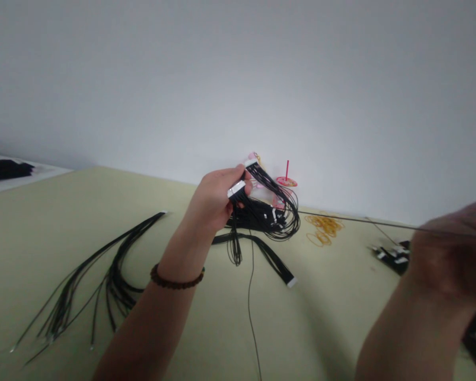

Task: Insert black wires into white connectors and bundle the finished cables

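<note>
My left hand (217, 198), with a beaded bracelet at the wrist, is closed on a black wire harness (291, 211). A white connector (236, 189) and a second one at the fingertips belong to it, and its wires bend in a loop to the right. From the loop a single black wire (357, 219) stretches taut to my right hand (452, 254). That hand is raised at the right edge, curled and blurred; the exact grip on the wire is hidden. Below my left hand another black harness with a white connector (292, 282) lies on the table.
Loose black wires (118, 264) spread over the pale green table (301, 338) at left. Yellow rubber bands (325, 227) lie near the wall, beside a small pink stand with a red spike (287, 172). More black harness pieces (394, 256) are at right. A black bundle (5, 169) lies far left.
</note>
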Demonstrator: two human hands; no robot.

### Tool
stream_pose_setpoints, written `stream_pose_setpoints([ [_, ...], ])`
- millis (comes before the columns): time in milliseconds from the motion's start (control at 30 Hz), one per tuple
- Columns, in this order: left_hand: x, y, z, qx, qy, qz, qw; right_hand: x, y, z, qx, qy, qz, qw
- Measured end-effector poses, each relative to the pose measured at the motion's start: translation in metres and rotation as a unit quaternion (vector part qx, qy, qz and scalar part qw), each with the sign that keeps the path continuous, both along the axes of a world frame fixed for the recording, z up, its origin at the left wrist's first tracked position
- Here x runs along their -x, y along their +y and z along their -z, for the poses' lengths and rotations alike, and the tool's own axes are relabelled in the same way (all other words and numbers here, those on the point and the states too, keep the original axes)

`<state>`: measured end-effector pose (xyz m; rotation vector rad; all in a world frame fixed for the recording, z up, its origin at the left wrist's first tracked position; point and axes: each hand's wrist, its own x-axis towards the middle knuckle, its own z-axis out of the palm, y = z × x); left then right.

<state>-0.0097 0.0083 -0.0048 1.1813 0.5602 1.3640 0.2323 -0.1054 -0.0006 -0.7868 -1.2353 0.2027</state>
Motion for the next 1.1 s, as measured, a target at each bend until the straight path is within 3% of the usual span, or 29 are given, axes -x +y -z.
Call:
stream_pose_setpoints([
  [133, -0.002, 0.001, 0.001, -0.01, 0.026, 0.007, 1.0, -0.01, 0.004, -0.009, -0.024, 0.072, 0.012, 0.997],
  [233, -0.008, -0.003, 0.0, 0.014, 0.02, 0.02, 0.999, 0.019, 0.015, -0.005, -0.041, 0.08, 0.06, 0.994],
  [367, -0.017, -0.011, 0.0, 0.027, 0.027, 0.063, 0.997, 0.07, 0.028, 0.013, 0.014, -0.114, 0.117, 0.986],
  [467, -0.022, -0.015, 0.002, 0.0, 0.041, 0.081, 0.996, 0.085, 0.036, 0.024, 0.008, -0.224, 0.146, 0.963],
  [1100, -0.026, -0.021, 0.001, 0.005, 0.058, 0.097, 0.994, 0.083, 0.046, 0.031, -0.015, -0.307, 0.19, 0.932],
])
